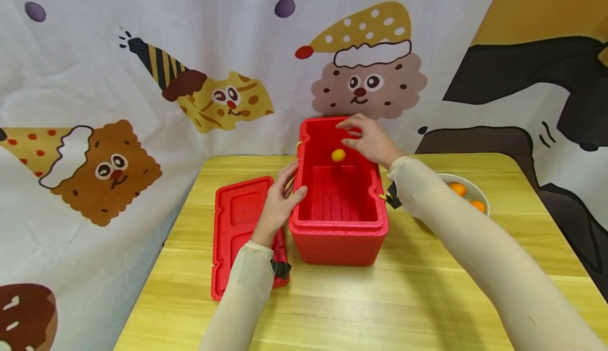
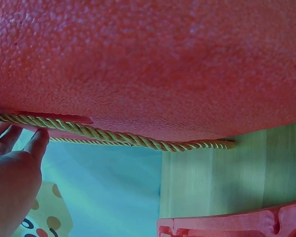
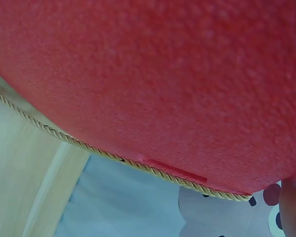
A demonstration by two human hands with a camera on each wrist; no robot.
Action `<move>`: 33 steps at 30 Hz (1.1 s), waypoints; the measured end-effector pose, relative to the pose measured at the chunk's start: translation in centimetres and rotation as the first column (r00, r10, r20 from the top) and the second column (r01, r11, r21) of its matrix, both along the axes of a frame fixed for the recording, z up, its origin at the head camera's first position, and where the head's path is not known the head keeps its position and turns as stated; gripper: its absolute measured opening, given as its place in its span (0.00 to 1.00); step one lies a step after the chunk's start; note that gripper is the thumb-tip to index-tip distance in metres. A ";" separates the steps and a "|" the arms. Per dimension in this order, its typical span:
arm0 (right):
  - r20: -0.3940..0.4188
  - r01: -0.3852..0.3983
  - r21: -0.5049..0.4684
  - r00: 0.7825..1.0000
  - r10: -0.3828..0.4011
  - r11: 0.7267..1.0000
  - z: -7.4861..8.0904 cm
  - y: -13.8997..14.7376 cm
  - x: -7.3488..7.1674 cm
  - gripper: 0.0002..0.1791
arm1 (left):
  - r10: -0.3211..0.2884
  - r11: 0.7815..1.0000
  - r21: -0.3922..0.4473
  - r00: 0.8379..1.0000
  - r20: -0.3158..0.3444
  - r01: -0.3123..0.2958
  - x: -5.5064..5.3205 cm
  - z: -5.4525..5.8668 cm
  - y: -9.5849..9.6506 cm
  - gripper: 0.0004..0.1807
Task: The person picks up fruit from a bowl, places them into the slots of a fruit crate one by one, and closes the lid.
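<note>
A deep red foam box [image 1: 338,245] stands lidless on the table. My left hand [image 1: 277,203] holds its left rim, thumb over the edge and fingers along the outer wall. In the left wrist view, those fingers are beside a gold twisted rope [image 2: 153,143]. Over the box's far right part is my right hand [image 1: 368,139], its fingers spread and loosely bent with nothing between them. Below the fingertips and apart from them, a small orange fruit [image 1: 339,155] shows against the inner far wall, above the box floor.
The red lid [image 1: 242,208] lies on the table [image 1: 332,309] left of the box, partly under my left forearm. To the right, a pale bowl [image 1: 484,195] with orange fruits [image 1: 458,188] is partly hidden by my right sleeve. A cartoon-printed curtain [image 1: 285,50] hangs behind.
</note>
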State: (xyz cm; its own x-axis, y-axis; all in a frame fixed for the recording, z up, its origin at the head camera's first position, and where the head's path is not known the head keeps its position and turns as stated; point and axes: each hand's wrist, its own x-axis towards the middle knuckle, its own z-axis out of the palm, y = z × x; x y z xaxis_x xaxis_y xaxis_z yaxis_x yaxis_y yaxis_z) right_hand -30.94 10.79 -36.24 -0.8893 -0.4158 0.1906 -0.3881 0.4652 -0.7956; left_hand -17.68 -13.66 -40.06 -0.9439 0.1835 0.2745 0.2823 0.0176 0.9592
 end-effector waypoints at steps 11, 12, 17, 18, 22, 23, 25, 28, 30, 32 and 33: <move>-0.016 0.040 -0.001 0.999 -0.040 0.999 -0.2 -0.2 0.6 0.17 | 0.015 0.998 -0.055 1.000 -0.003 -0.015 0.4 0.4 -0.5 0.32; -0.019 0.040 -0.002 0.999 -0.040 0.999 -0.2 -0.3 0.6 0.17 | 0.019 0.998 -0.065 1.000 -0.002 -0.019 0.5 0.4 -0.5 0.32; -0.020 0.060 -0.017 0.998 -0.061 0.998 -0.2 -0.1 0.9 0.21 | 0.001 0.997 -0.081 1.000 -0.004 -0.002 0.3 0.6 -0.5 0.33; -0.024 0.066 -0.018 0.998 -0.066 0.998 -0.2 0.0 1.0 0.22 | -0.004 0.997 -0.083 1.000 -0.005 0.004 0.3 0.6 -0.5 0.33; -0.035 0.063 -0.030 0.997 -0.064 0.998 -0.2 0.3 1.2 0.23 | -0.012 0.996 -0.083 1.000 -0.006 0.011 0.2 0.6 -0.4 0.33; -0.039 0.060 -0.034 0.997 -0.062 0.998 -0.2 0.4 1.2 0.23 | -0.011 0.997 -0.083 1.000 -0.006 0.011 0.2 0.6 -0.4 0.33; -0.047 0.056 -0.054 0.997 -0.059 0.997 -0.1 0.6 1.3 0.23 | -0.011 0.998 -0.067 1.000 0.000 0.011 0.2 0.5 -0.3 0.33; -0.061 0.058 -0.092 0.996 -0.063 0.994 -0.1 1.1 1.4 0.22 | -0.013 0.999 -0.047 1.000 0.008 0.013 0.1 0.4 -0.3 0.33; -0.065 0.059 -0.114 0.996 -0.067 0.992 -0.1 1.5 1.6 0.21 | -0.016 0.999 -0.040 1.000 0.014 0.017 0.0 0.3 -0.3 0.33; -0.064 0.062 -0.126 0.995 -0.070 0.990 -0.1 1.9 1.9 0.20 | -0.017 0.999 -0.043 1.000 0.015 0.018 0.0 0.3 -0.3 0.33; -0.062 0.061 -0.130 0.996 -0.070 0.990 -0.1 2.1 2.0 0.20 | -0.018 0.999 -0.043 1.000 0.016 0.018 0.0 0.3 -0.3 0.33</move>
